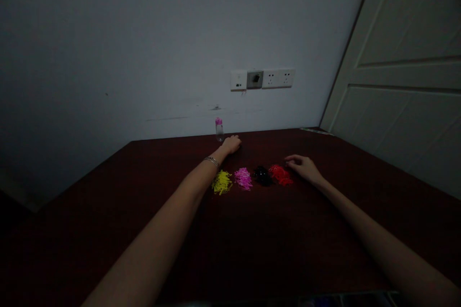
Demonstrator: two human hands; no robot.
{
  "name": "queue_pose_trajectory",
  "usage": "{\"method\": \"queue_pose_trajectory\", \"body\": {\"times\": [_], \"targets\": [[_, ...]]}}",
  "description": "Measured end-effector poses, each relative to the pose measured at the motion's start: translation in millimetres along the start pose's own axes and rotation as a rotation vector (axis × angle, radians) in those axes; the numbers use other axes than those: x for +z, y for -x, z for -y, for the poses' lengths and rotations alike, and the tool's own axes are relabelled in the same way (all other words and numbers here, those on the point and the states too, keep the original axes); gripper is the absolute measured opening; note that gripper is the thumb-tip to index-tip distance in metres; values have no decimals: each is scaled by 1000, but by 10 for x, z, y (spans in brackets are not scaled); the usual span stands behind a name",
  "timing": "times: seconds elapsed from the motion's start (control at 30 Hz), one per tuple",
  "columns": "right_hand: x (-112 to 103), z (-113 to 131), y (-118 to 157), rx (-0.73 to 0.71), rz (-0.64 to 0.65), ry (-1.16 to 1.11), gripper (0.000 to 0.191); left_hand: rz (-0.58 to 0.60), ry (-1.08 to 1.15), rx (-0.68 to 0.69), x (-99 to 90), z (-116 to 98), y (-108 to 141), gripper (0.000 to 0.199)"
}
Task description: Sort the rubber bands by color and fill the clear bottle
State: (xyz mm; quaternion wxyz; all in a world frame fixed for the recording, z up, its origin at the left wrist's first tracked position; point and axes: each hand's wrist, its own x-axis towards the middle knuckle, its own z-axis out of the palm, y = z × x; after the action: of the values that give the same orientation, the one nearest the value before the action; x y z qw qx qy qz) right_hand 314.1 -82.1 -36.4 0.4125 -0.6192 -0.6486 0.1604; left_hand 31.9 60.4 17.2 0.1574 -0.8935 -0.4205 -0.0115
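My left hand (231, 144) reaches over the table beyond the piles, just right of a small clear bottle with a pink cap (219, 130). Its fingers are curled under, and what they hold, if anything, is hidden. Beside the red pile is my right hand (303, 167), thumb and fingertips drawn together; I cannot make out anything between them. Four piles of small thin pieces, perhaps rubber bands, form a row: yellow (221, 183), pink (243, 179), black (262, 176) and red (281, 175). My left forearm passes close to the yellow pile.
The dark reddish table (266, 240) runs back to a pale wall (162, 48). Sockets and a switch panel (278, 78) are set in that wall. On the right stands a white panelled door (403, 76). The light is dim.
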Motion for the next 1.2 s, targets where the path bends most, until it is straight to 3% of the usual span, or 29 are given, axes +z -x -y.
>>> {"method": "queue_pose_trajectory", "body": {"times": [0.37,0.77,1.2], "targets": [[-15,52,29,-5,1,25,28,-110,-87,102,48,-4,-88,27],[2,2,-3,-7,-11,36,27,-122,-45,44,29,1,-40,24],[-18,92,36,20,4,35,29,-139,-64,-38,98,-145,-55,23]]}}
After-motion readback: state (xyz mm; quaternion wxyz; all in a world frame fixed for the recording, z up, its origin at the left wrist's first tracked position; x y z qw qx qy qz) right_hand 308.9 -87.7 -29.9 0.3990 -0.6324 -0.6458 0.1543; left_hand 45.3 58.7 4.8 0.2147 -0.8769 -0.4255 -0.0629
